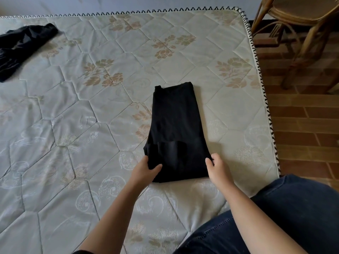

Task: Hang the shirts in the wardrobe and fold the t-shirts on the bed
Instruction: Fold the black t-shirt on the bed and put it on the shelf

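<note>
Your left hand (146, 169) and right hand (215, 166) each pinch a near corner of the black t-shirt (176, 129), lying as a narrow strip on the bed (91, 107), probably to fold it away from you.

A folded t-shirt (176, 129) of black cloth, matt and smooth, with a fine knit. The bed (91, 125) is covered in pale quilted fabric with a soft sheen, woven tan flowers and stitched seams. Its edge trim (257, 70) is corded, with black-and-white zigzag stitching. A second black garment (22, 50) is crumpled cloth, slightly shinier along its folds. The chair (300, 8) is brown cane or bent wood with a varnished look. The floor (302, 125) is reddish, brick-like tile, matt. The person's trousers (293, 217) are dark denim with pale stitching.
</note>
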Motion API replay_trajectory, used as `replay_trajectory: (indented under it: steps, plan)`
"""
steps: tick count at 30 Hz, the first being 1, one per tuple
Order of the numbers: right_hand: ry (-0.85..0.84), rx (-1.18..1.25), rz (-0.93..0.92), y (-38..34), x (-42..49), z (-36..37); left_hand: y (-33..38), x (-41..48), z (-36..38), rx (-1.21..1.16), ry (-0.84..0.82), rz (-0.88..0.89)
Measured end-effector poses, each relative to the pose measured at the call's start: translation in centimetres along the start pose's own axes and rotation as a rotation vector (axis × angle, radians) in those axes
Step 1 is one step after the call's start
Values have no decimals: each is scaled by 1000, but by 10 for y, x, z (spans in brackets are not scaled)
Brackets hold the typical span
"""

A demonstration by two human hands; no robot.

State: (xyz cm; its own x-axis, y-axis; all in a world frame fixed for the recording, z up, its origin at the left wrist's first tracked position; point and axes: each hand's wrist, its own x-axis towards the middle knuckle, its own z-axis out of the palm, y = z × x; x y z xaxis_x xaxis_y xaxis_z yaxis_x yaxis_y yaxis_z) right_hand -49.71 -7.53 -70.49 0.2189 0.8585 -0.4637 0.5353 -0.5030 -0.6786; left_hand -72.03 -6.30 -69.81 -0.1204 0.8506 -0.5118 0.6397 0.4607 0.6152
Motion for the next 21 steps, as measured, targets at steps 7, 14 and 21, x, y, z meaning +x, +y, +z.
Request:
replay_trajectory:
  steps: [7, 14, 21]
  plan:
    - [70, -23, 8, 0, 2, 1, 6, 3, 9, 167, 191, 53]
    - [193, 26, -64, -1, -5, 0, 5, -10, 22, 335, 629, 504]
    - [87, -380, -806, -8, 3, 26, 24, -8, 63, 549, 93, 716]
